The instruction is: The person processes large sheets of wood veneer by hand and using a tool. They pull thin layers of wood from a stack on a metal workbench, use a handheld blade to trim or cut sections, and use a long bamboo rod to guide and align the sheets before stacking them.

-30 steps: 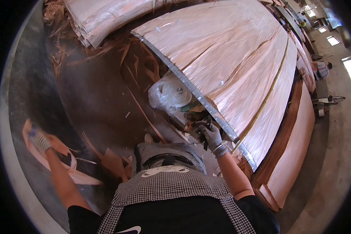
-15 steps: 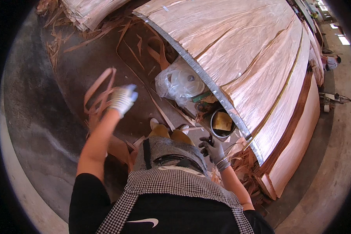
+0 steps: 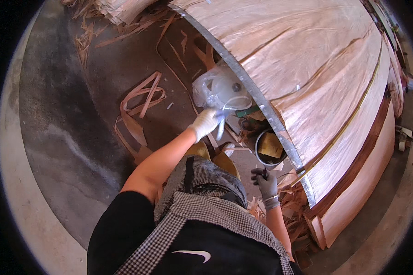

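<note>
My left hand (image 3: 205, 123), in a whitish glove with blue fingertips, reaches over the floor beside a clear plastic bag (image 3: 215, 91). Its fingers are blurred, but the thumb stands apart and nothing shows in the grip. My right hand (image 3: 266, 185), in a grey glove, is closed around a small dark tool (image 3: 264, 173), mostly hidden by the fingers. That hand is just below a round bucket (image 3: 258, 158) with a yellow sponge-like block (image 3: 270, 145) in it. Large sheets of thin wood veneer (image 3: 316, 68) lie stacked to the right, beside a metal edge (image 3: 243, 75).
Looped veneer strips (image 3: 142, 98) lie on the dark floor (image 3: 55, 105) at left. Veneer scraps (image 3: 293, 201) are heaped beneath the stack's near corner. Another veneer pile (image 3: 124, 9) stands at the far left. Far right, a person (image 3: 410, 82) is partly visible.
My left hand has swung right, from beside the looped strips to the plastic bag. The strips have dropped to the floor. My right hand keeps its grip; the view has shifted slightly.
</note>
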A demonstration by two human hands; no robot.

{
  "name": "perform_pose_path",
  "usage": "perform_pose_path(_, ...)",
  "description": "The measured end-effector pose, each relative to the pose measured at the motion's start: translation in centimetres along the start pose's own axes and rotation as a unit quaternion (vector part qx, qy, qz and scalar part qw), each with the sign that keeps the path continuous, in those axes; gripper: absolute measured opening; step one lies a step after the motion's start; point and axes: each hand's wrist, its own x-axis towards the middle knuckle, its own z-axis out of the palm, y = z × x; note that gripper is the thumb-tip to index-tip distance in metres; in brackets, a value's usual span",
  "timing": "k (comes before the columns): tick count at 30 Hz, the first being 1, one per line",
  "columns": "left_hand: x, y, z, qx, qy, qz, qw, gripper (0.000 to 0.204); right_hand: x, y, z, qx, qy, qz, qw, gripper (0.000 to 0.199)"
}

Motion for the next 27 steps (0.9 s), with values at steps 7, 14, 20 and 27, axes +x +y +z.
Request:
perform_pose_path(7,-11.3,0.1,4.8,0.358,-0.142,0.236,0.892,0.019,7.9,-4.4,3.2,-0.214,-0.025,-0.136,0.967,0.022)
perform_pose_path(14,-14.2,-1.9,10.2,0.515,-0.39,0.188,0.74,0.021,14.7,-6.2,4.6,0.293,-0.358,0.103,0.88,0.025)
perform_pose_path(20,-15.1,-8.7,3.7,0.639,-0.134,-0.029,0.757,0.029,7.5,-12.9,-1.0,0.376,-0.172,-0.037,0.91,0.017)
perform_pose_path(27,-9.5,2.7,8.2,-0.126,-0.095,0.025,0.987,0.026,3.9,-1.4,3.1,-0.103,-0.052,-0.232,0.966,0.015)
